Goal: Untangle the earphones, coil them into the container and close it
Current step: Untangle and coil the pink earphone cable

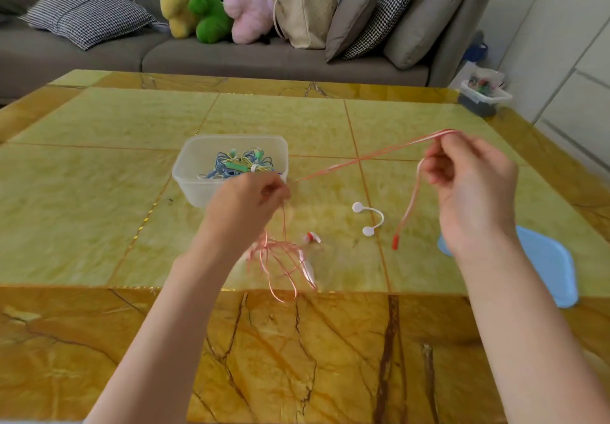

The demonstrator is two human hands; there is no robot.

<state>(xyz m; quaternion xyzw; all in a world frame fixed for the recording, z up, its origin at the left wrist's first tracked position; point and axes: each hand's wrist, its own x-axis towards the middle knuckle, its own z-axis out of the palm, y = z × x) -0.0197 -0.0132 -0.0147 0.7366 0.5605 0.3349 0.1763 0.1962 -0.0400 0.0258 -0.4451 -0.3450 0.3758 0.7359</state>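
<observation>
A pink-red earphone cable (359, 159) is stretched taut between my hands above the table. My left hand (246, 201) pinches one end of that span, and tangled loops (284, 263) hang below it down to the table. My right hand (470, 176) is raised at the right, gripping the cable; the red plug end (395, 241) dangles from it. One earbud (312, 237) lies on the table. The clear plastic container (198, 176) stands open behind my left hand, holding blue, green and yellow coiled earphones (242, 163). Its blue lid (551, 265) lies flat at the right, partly under my right forearm.
A white cable clip with two round ends (369, 217) lies between my hands. The yellow marble table (99, 192) has a sofa behind it with cushions, plush toys (214, 4) and a bag (307, 11). A small bin (483, 95) sits off the far right corner.
</observation>
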